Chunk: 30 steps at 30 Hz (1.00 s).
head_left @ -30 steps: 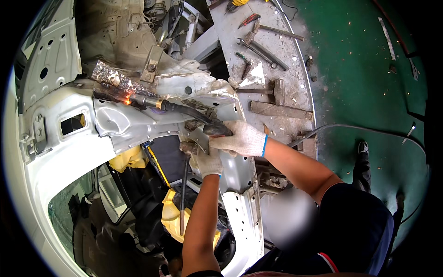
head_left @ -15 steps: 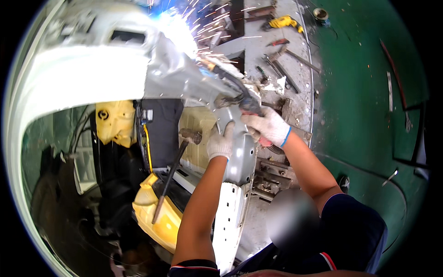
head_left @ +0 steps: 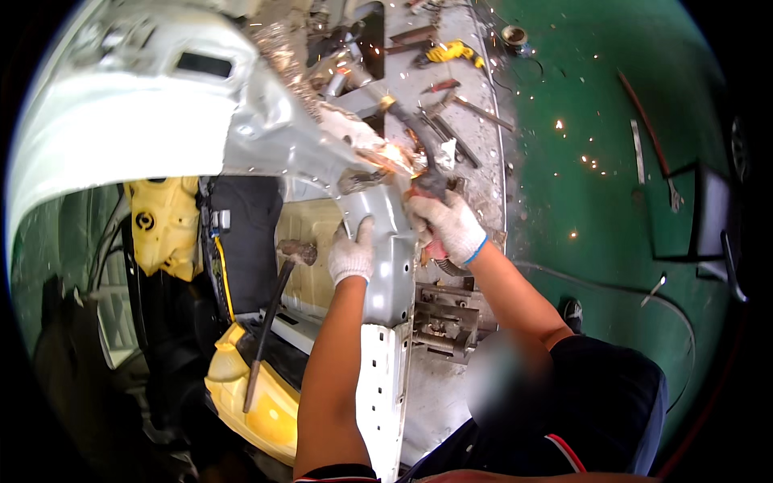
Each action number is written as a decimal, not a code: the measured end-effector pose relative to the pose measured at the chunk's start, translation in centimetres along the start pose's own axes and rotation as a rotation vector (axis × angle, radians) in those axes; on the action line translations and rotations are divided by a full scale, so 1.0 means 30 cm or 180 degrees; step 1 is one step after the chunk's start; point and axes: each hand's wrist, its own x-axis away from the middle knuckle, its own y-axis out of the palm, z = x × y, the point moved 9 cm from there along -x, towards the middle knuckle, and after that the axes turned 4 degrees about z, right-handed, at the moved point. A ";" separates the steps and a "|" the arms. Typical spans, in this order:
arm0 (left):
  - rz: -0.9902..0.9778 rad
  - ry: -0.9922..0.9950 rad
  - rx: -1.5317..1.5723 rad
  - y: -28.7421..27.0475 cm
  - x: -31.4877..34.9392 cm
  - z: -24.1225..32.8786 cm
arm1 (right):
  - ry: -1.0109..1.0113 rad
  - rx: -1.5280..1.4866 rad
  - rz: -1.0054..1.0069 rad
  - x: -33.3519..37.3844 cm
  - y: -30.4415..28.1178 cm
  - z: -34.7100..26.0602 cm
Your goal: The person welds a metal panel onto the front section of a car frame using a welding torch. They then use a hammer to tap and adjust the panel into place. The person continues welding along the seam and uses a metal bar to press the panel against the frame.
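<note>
My right hand (head_left: pixel 452 225), in a white knit glove with a blue cuff, is closed round the red and black handle of a welding torch (head_left: pixel 431 181). The torch's black neck curves up to a brassy nozzle (head_left: pixel 387 102), apart from the panel. My gloved left hand (head_left: pixel 353 253) grips the inner edge of the grey metal car body panel (head_left: pixel 388 278), thumb on its face. Beside the right hand, an orange glow and a small flame (head_left: pixel 396 157) show along the panel's outer edge. Fingertips of both hands are partly hidden.
A hammer (head_left: pixel 274 318) leans inside the body opening across a yellow part (head_left: pixel 272 414). A yellow power tool (head_left: pixel 451 53) and several hand tools lie on the grey bench (head_left: pixel 475 105). A hose (head_left: pixel 596 287) crosses the green floor (head_left: pixel 580 217), where sparks glow.
The bright welding arc and spray of sparks have gone. The torch nozzle now stands away from the panel. My view has shifted right; the left hand keeps its hold.
</note>
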 end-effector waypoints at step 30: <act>0.0418 0.0651 0.0153 0.006 -0.030 -0.068 | 0.0443 0.0532 -0.1118 -0.112 0.098 0.057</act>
